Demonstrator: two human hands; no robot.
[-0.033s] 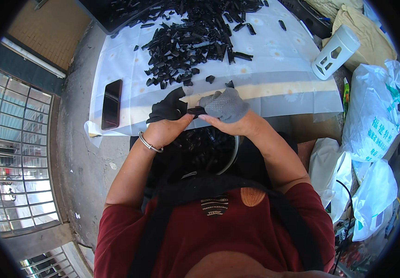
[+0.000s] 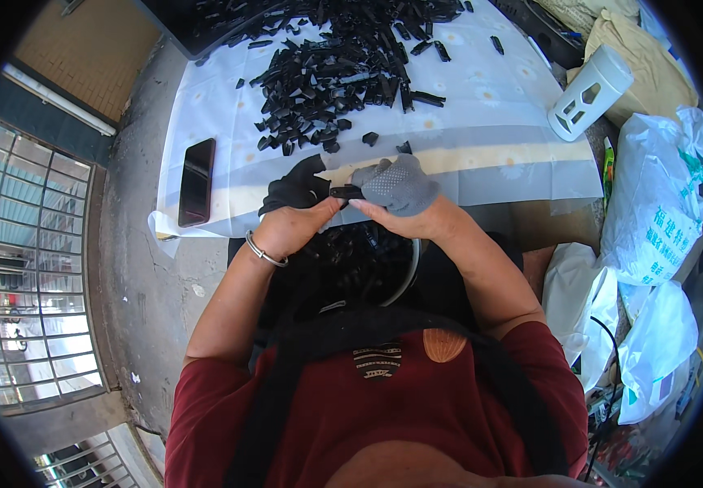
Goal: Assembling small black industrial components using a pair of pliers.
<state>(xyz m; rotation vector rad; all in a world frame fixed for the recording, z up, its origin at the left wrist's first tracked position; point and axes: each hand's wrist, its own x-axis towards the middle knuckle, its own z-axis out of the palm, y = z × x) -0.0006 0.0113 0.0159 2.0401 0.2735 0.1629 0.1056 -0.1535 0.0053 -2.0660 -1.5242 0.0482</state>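
Pinches a small, narrow, glossy black piece (image 2: 346, 193) between both hands, above the near edge of a table covered in white, flower-printed sheeting (image 2: 490, 102). Closes the left hand (image 2: 303, 202), in a black fabric glove (image 2: 293, 187), narrowly on the left end; closes the right hand (image 2: 396, 192), in a grey, white-dotted glove (image 2: 407, 185), on the right end, with both bare thumbs near each other at the lower side. Cannot tell the exact hold of the other fingertips. Wears a silver-coloured bangle (image 2: 264, 252) on the left wrist. Has, below the hands, a round container with a pale curved rim (image 2: 412, 278), with dark pieces inside; farther across the table, a large heap of angular black fragments (image 2: 319, 85); to the left, a dark rectangular phone (image 2: 196, 183) lying flat; to the right, a white cylindrical cup (image 2: 587, 93).
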